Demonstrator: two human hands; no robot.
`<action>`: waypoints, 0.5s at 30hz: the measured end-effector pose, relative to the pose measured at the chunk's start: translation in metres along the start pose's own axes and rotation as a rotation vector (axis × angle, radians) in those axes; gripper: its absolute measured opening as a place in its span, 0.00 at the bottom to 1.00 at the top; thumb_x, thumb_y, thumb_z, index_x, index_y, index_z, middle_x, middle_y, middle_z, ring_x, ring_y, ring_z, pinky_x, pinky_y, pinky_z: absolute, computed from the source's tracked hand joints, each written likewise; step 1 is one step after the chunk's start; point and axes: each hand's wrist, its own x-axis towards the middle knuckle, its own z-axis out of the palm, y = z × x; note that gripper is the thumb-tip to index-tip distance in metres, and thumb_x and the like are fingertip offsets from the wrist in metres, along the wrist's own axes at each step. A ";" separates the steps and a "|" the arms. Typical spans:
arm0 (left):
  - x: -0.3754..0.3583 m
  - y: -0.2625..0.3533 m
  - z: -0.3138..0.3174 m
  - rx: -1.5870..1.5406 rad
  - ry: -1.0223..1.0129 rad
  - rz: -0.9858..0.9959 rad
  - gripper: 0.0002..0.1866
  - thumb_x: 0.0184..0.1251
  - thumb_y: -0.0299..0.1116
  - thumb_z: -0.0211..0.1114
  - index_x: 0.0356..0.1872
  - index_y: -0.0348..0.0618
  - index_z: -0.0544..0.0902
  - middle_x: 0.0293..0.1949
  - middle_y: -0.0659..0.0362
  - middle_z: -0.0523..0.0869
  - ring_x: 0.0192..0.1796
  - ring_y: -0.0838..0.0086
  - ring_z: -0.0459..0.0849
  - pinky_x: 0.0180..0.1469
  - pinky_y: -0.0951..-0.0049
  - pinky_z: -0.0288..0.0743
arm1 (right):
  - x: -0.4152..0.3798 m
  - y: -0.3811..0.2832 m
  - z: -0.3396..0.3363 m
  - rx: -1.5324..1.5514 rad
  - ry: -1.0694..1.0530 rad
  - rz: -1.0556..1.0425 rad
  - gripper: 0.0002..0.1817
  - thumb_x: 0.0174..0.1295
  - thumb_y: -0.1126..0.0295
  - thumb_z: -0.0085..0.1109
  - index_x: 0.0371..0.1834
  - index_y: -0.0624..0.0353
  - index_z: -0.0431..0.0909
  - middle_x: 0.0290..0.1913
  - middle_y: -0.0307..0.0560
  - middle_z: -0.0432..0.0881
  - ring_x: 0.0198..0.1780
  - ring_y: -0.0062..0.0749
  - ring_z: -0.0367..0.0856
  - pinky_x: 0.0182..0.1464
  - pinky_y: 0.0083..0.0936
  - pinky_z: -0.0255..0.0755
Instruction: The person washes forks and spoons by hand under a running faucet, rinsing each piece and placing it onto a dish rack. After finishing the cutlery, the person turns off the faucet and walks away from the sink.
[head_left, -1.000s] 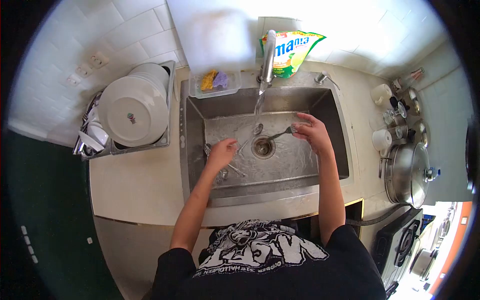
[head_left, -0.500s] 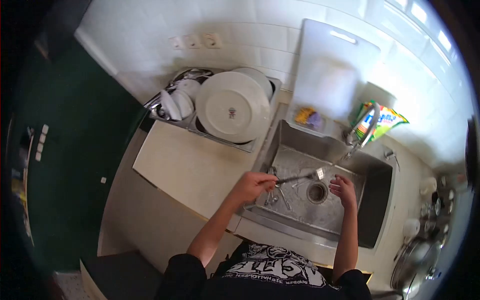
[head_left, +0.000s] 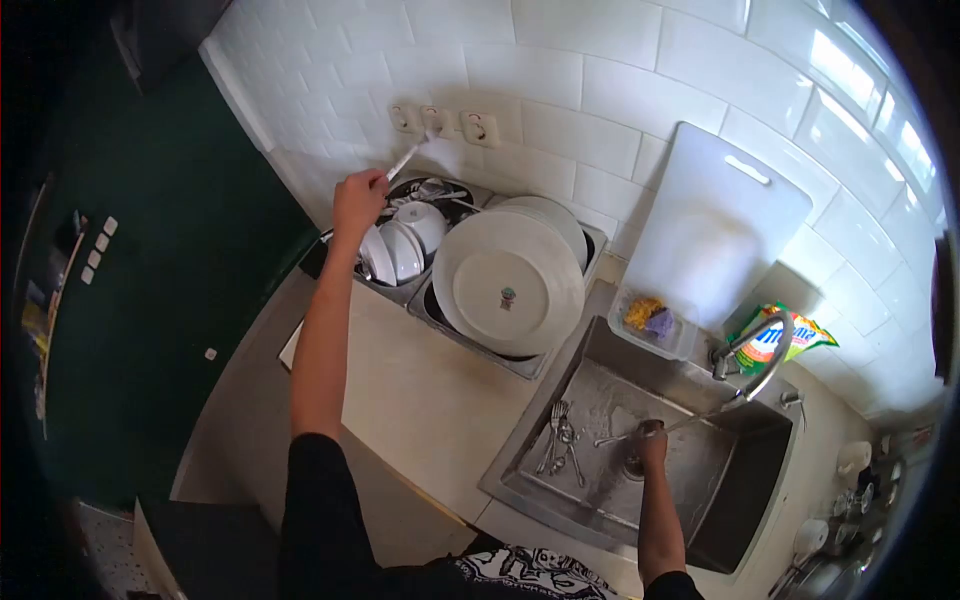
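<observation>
My left hand (head_left: 358,205) is closed around the handle of a fork (head_left: 405,160), raised over the cutlery end of the dish rack (head_left: 530,368). The fork's blurred head points up toward the wall sockets. Below it in the rack are loose cutlery (head_left: 432,188) and white bowls (head_left: 402,250). Down in the sink (head_left: 690,490), my right hand (head_left: 652,442) is closed on a slim metal piece of cutlery (head_left: 610,440), whose end sticks out to the left. Water from the tap (head_left: 775,360) runs onto this hand. Several forks and spoons (head_left: 563,445) lie on the sink floor.
Large white plates (head_left: 508,290) stand in the rack. Behind the sink are a white cutting board (head_left: 720,215), a tub with sponges (head_left: 650,318) and a green detergent packet (head_left: 785,340). Wall sockets (head_left: 440,122) sit above the rack. Cups (head_left: 853,458) stand at the right.
My left hand has carried the fork from the sink up to the rack. My right hand, spread before, has closed on cutlery under the water. The view has shifted left.
</observation>
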 end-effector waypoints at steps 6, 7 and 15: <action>0.073 -0.103 0.041 0.496 -0.205 -0.065 0.11 0.50 0.34 0.58 0.32 0.46 0.85 0.32 0.48 0.83 0.36 0.54 0.83 0.44 0.60 0.76 | 0.000 0.013 0.019 0.006 -0.119 -0.039 0.18 0.51 0.67 0.58 0.44 0.61 0.71 0.48 0.60 0.73 0.51 0.55 0.72 0.48 0.41 0.70; 0.077 -0.117 0.047 0.508 -0.235 -0.066 0.11 0.50 0.34 0.58 0.32 0.47 0.85 0.33 0.48 0.83 0.37 0.53 0.82 0.45 0.60 0.76 | -0.005 0.001 0.012 -0.022 -0.082 -0.007 0.18 0.51 0.67 0.58 0.44 0.62 0.71 0.51 0.60 0.71 0.52 0.56 0.72 0.49 0.42 0.70; 0.096 -0.155 0.071 0.597 -0.352 -0.077 0.11 0.46 0.36 0.62 0.31 0.44 0.85 0.35 0.46 0.83 0.40 0.53 0.82 0.47 0.60 0.75 | 0.000 0.009 0.019 0.045 0.234 -0.028 0.34 0.48 0.69 0.61 0.59 0.64 0.57 0.55 0.63 0.61 0.53 0.58 0.68 0.54 0.43 0.65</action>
